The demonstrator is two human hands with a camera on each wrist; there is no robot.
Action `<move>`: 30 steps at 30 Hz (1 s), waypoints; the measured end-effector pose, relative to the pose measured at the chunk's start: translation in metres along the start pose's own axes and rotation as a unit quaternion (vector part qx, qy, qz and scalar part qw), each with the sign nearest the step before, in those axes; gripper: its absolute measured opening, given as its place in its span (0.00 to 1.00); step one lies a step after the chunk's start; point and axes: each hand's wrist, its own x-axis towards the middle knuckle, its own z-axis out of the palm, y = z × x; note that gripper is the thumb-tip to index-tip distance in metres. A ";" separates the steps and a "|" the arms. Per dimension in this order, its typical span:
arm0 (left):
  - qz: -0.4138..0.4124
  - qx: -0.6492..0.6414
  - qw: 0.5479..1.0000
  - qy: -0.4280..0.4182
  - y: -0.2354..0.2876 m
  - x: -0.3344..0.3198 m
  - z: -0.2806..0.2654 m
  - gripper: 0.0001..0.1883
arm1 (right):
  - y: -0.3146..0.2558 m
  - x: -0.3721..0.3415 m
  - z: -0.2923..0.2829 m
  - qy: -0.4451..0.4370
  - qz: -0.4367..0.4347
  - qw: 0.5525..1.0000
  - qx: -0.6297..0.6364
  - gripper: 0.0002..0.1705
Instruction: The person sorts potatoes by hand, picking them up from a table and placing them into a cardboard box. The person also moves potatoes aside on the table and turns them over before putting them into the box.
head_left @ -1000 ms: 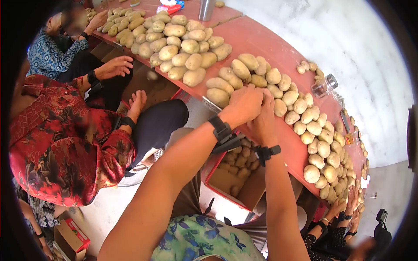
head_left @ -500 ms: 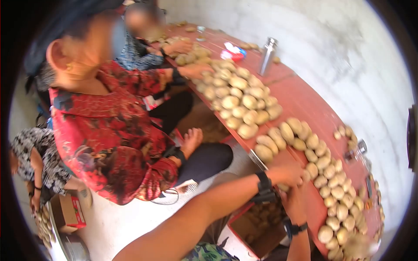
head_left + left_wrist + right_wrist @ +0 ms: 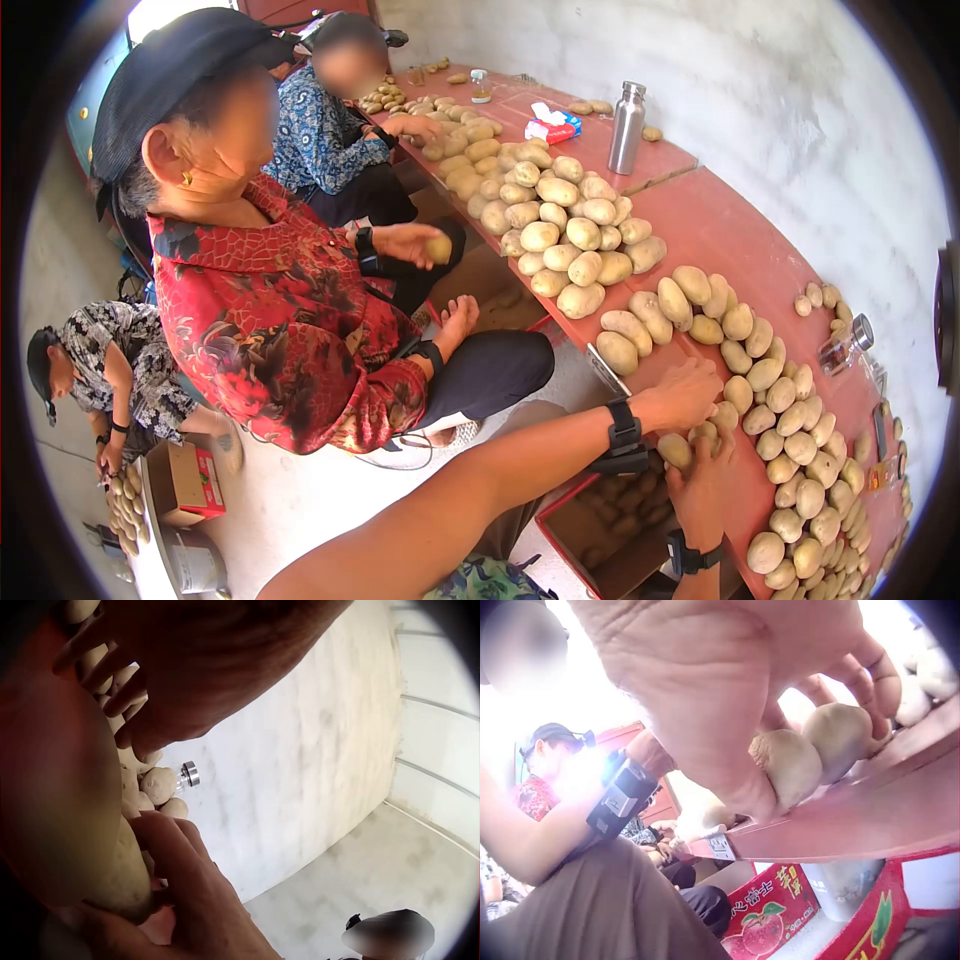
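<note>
My left hand (image 3: 685,395) reaches over the table's front edge with loosely spread fingers and nothing in them. Just below it, my right hand (image 3: 703,482) curls its thumb and fingers around potatoes (image 3: 675,452) at the edge. In the right wrist view, two potatoes (image 3: 836,739) sit side by side between the thumb and fingers of the right hand (image 3: 705,690), close over the tabletop. The left wrist view has the left hand (image 3: 195,667) above, fingers hanging, and the right hand (image 3: 180,877) below with a potato (image 3: 127,877) in its grip.
Rows of potatoes (image 3: 790,440) curve along the red table (image 3: 720,230), with a larger pile (image 3: 560,225) to the left. A steel flask (image 3: 627,128) and a glass jar (image 3: 846,345) stand farther back. Below the edge is a box (image 3: 570,545) of potatoes. A person in red (image 3: 290,330) sits left.
The head view has swung left, bringing the neighbours into sight. My hands, together before, have parted, uncovering potatoes at the right hand. The neighbour in red now holds a potato.
</note>
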 end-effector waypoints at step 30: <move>0.067 0.182 0.981 0.026 0.024 0.010 0.056 0.22 | 0.041 -0.025 -0.009 0.024 0.033 0.998 0.043 0.33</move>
